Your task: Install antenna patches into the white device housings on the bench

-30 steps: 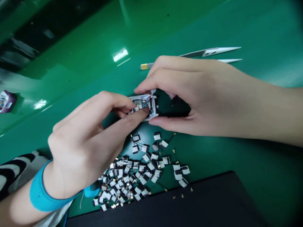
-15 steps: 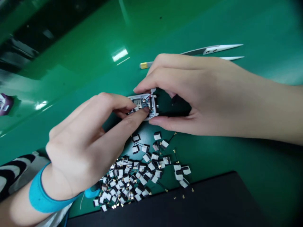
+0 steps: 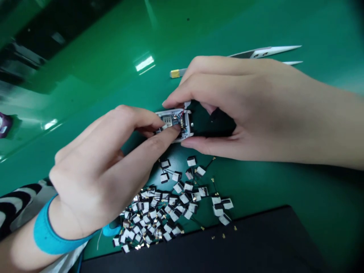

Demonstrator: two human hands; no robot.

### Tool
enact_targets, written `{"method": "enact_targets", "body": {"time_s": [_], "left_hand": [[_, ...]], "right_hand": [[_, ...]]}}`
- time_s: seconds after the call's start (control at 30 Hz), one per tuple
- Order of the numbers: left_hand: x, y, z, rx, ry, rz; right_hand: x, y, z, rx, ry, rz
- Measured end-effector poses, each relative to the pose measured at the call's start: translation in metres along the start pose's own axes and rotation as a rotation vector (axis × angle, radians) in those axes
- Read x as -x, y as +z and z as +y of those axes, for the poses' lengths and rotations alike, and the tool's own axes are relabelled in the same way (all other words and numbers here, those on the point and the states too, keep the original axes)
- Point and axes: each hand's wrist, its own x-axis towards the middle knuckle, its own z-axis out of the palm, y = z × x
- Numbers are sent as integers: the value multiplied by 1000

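A small white-framed device [image 3: 186, 131] with its circuit board exposed lies between my hands at the centre. My left hand [image 3: 105, 163], with a blue band round the wrist, grips the device's left part, the thumb resting over the board. From the right, my right hand [image 3: 241, 110] holds the frame between its thumb at the lower edge and its fingers at the upper edge. Red wires and a pale tab show at the device's upper right. Part of the device is hidden under my left fingers.
Many small black-and-white parts with short cables [image 3: 167, 216] lie below the hands. White-tipped tweezers [image 3: 261, 53] rest behind my right hand. A black mat [image 3: 227, 250] lies along the bottom, and a purple object [image 3: 5, 125] sits far left.
The view has shifted slightly, so the device and my right hand appear a little higher and further right. Both hands keep the same hold on the device.
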Motion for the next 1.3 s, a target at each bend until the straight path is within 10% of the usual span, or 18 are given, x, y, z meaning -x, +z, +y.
{"method": "enact_targets", "body": {"time_s": [0.97,1.3], "left_hand": [[6,5,3,-306,-117,-15],[9,-2,-17,-298,104,-34]], "right_hand": [[-2,0,2,9,33,-35],[-2,-1,0,59,61,-79]]}}
